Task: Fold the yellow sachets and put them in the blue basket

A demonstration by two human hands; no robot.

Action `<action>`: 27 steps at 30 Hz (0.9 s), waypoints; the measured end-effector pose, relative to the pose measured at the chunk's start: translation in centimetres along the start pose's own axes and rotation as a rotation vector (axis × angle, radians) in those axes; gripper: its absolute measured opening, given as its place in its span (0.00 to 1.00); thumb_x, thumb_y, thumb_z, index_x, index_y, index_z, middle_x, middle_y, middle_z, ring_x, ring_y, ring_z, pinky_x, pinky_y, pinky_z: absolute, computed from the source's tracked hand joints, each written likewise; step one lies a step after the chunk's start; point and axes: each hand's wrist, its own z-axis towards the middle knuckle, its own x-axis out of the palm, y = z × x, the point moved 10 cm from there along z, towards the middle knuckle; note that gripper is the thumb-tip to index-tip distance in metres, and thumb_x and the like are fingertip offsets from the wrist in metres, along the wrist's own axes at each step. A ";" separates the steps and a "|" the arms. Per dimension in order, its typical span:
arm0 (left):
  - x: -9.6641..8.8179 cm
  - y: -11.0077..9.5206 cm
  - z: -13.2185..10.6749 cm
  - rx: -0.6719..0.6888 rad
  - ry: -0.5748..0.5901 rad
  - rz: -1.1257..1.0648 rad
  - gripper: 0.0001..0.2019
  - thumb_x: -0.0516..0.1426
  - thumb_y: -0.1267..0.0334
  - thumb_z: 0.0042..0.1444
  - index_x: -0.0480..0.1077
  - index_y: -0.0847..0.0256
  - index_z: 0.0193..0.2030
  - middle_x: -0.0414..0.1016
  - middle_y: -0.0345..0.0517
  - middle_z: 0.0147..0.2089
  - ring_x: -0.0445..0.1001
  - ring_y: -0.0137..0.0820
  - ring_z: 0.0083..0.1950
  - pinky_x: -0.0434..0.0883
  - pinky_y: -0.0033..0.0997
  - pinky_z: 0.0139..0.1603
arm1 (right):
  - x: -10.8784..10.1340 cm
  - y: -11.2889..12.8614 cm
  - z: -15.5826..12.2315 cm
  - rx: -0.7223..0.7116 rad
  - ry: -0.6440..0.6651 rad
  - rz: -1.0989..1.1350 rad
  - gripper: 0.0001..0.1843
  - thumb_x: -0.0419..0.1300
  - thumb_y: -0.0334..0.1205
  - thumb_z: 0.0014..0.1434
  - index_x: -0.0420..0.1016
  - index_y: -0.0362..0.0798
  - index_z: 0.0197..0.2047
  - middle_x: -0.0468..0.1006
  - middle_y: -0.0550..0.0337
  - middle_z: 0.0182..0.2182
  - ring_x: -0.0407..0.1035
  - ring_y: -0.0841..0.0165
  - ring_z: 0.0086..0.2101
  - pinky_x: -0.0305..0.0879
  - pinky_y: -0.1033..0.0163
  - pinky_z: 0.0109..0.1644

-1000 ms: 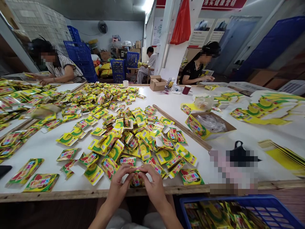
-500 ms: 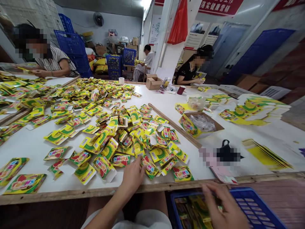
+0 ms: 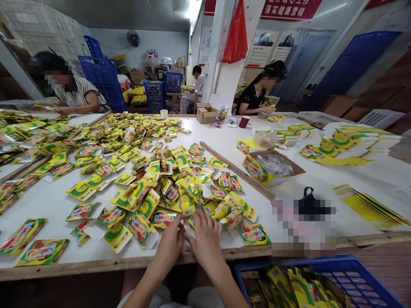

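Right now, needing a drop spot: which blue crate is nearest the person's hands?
The blue crate at bottom right, below the table edge beside the right hand, holding yellow packets; the other blue crates stand far back.

1. Yellow-and-green printed card packets (image 3: 141, 226) lie glossy under the overhead light.
2. The white worktop (image 3: 54, 205) looks smooth and matt; its front edge is bare, rough wood.
3. A long wooden batten (image 3: 237, 171) is unpainted.
4. The blue plastic lattice crate (image 3: 369, 278) has a dull sheen.
5. A brown cardboard box (image 3: 205, 114) is matt; a clear plastic bag (image 3: 276, 164) is crinkled and shiny.
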 end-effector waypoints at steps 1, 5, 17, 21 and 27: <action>-0.5 0.2 -0.3 -0.007 -0.006 -0.035 0.13 0.49 0.65 0.60 0.68 0.61 0.50 0.75 0.46 0.34 0.73 0.35 0.31 0.69 0.32 0.35 | 0.4 -0.1 0.5 0.017 0.017 -0.034 0.24 0.63 0.31 0.53 0.70 0.44 0.54 0.73 0.42 0.53 0.64 0.49 0.54 0.55 0.44 0.56; -2.3 1.0 -1.6 -0.056 -0.027 -0.176 0.13 0.52 0.58 0.61 0.71 0.60 0.48 0.73 0.43 0.31 0.70 0.32 0.28 0.67 0.28 0.29 | -0.7 -0.2 1.1 0.016 0.000 -0.021 0.18 0.62 0.30 0.53 0.70 0.46 0.49 0.78 0.49 0.43 0.69 0.52 0.46 0.55 0.46 0.53; 0.1 1.2 -1.6 -0.062 -0.060 -0.465 0.15 0.56 0.57 0.60 0.67 0.59 0.52 0.74 0.53 0.52 0.75 0.38 0.51 0.72 0.43 0.53 | -0.5 -0.9 -0.3 -0.050 -0.222 0.093 0.21 0.59 0.30 0.54 0.68 0.49 0.52 0.74 0.47 0.48 0.67 0.50 0.47 0.63 0.49 0.46; -0.3 1.6 -1.8 -0.062 -0.064 -0.470 0.14 0.56 0.57 0.60 0.67 0.58 0.50 0.74 0.52 0.50 0.75 0.38 0.49 0.72 0.42 0.53 | 0.0 -1.8 0.3 0.008 -0.195 0.102 0.21 0.58 0.29 0.53 0.67 0.47 0.51 0.75 0.46 0.43 0.67 0.49 0.43 0.65 0.46 0.45; -0.6 -0.8 -2.0 -0.008 -0.109 -0.593 0.22 0.56 0.57 0.61 0.55 0.54 0.60 0.71 0.52 0.54 0.72 0.38 0.56 0.71 0.42 0.57 | -2.3 -1.8 -1.4 0.073 -0.393 0.444 0.29 0.59 0.36 0.56 0.57 0.46 0.60 0.68 0.43 0.52 0.63 0.52 0.51 0.64 0.46 0.51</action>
